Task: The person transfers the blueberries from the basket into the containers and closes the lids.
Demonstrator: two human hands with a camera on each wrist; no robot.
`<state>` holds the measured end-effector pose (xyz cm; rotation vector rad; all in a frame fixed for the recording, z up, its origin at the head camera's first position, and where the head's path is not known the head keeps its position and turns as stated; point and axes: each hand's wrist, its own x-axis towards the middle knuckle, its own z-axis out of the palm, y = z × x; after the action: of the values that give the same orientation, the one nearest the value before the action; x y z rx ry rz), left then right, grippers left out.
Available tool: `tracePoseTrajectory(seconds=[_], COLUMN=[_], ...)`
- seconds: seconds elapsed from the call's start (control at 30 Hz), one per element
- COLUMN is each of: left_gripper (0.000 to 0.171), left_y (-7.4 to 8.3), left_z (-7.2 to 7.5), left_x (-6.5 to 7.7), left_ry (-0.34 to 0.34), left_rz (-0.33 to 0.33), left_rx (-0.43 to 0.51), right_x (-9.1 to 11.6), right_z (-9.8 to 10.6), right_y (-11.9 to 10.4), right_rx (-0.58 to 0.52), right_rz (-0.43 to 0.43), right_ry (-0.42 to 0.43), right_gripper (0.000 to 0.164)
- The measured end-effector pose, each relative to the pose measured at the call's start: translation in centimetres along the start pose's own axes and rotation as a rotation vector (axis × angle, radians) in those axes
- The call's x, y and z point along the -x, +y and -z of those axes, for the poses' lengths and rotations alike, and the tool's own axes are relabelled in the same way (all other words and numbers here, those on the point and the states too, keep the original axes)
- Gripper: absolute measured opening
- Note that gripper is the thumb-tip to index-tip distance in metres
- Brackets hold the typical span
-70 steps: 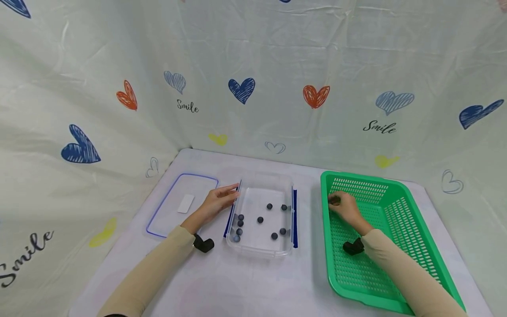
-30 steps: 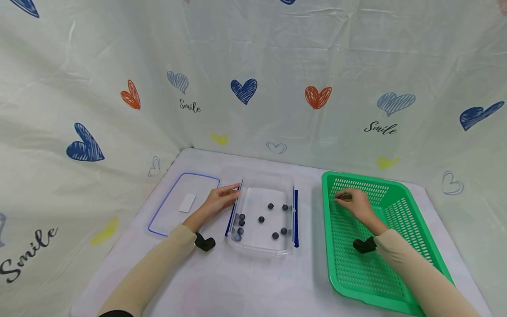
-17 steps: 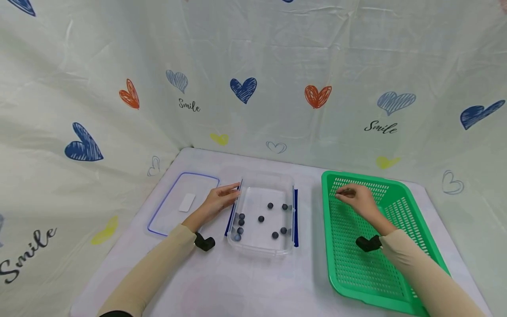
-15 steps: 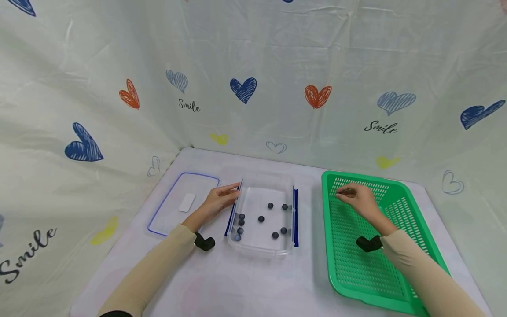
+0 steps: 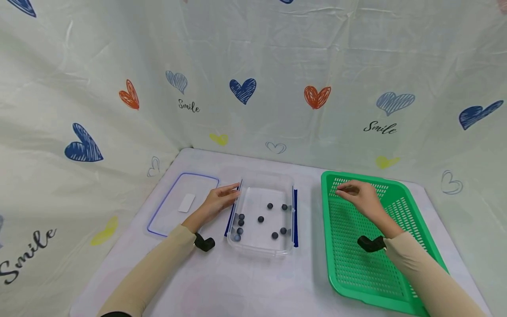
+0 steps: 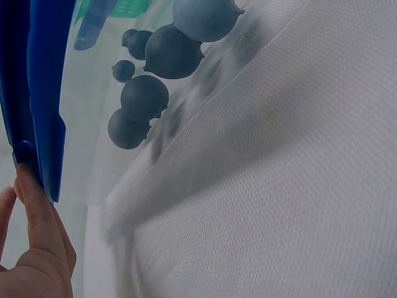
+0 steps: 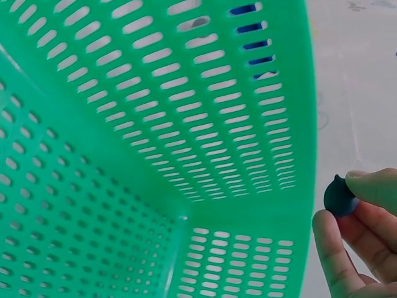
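Note:
My right hand [image 5: 362, 200] is above the far left part of the green basket [image 5: 332, 281]. Its thumb and fingertips pinch a dark blueberry [image 7: 340, 197] with a small pointed crown, seen beside the basket's rim in the right wrist view. My left hand [image 5: 217, 203] lies along the left side of a clear plastic box [image 5: 259, 252]. Its fingers are nearly straight, and their tips touch the blue side latch [image 6: 46, 112]. Inside the box several blueberries [image 5: 260, 219] lie scattered, some lined up by the left wall.
A clear lid with a blue edge [image 5: 163, 200] and a white label [image 5: 186, 203] lies flat on the table [image 5: 237, 286], left of the box. Another blue latch [image 5: 295, 220] sticks out on the box's right side. A curtain with printed hearts [image 5: 277, 53] hangs behind.
My right hand has risen from inside the basket by its left wall, shifting slightly right, with its fingertips pinched together. My left hand and the box have stayed in place.

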<state>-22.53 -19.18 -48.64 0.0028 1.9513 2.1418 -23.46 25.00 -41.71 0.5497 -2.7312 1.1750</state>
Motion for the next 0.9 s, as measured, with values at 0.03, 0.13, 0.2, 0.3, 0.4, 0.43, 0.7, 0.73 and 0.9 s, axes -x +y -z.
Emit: tracePoseTrajectory(seconds=[0.03,0.13,0.2,0.3,0.4,0.43,0.7,0.73,0.9], left_gripper=[0.055,0.055,0.055,0.056,0.057,0.057,0.055,0.055,0.055], left_y=[0.0,0.0,0.0,0.0,0.1,0.1,0.1,0.1,0.0], left_z=[0.0,0.0,0.0,0.0,0.0,0.0,-0.1,-0.1,-0.1], left_x=[0.0,0.0,0.0,0.0,0.0,-0.1,-0.1,-0.1,0.0], left_ry=[0.004,0.006,0.008,0.007,0.002,0.002,0.008,0.009,0.013], left_rz=[0.004,0.003,0.001,-0.001,-0.005,-0.007,-0.005,-0.004,0.005], left_rx=[0.006,-0.004,-0.012,-0.024,-0.035,-0.035,-0.024,-0.023,-0.019], right_x=[0.0,0.0,0.1,0.1,0.1,0.1,-0.1,-0.1,-0.4], right_z=[0.0,0.2,0.2,0.3,0.3,0.3,0.2,0.2,0.1], right_y=[-0.1,-0.7,-1.1,-1.8,-2.3,-2.5,-3.4,-3.6,-4.3], right_rx=[-0.001,0.001,-0.002,-0.008,-0.013,-0.013,-0.013,-0.017,-0.049], right_rz=[-0.001,0.004,0.016,0.034,0.050,0.052,0.047,0.046,0.043], right_ry=[0.000,0.005,0.010,0.011,0.009,0.007,-0.001,0.000,-0.009], right_gripper=[0.022,0.021,0.021,0.021,0.021,0.022,0.024,0.024,0.025])
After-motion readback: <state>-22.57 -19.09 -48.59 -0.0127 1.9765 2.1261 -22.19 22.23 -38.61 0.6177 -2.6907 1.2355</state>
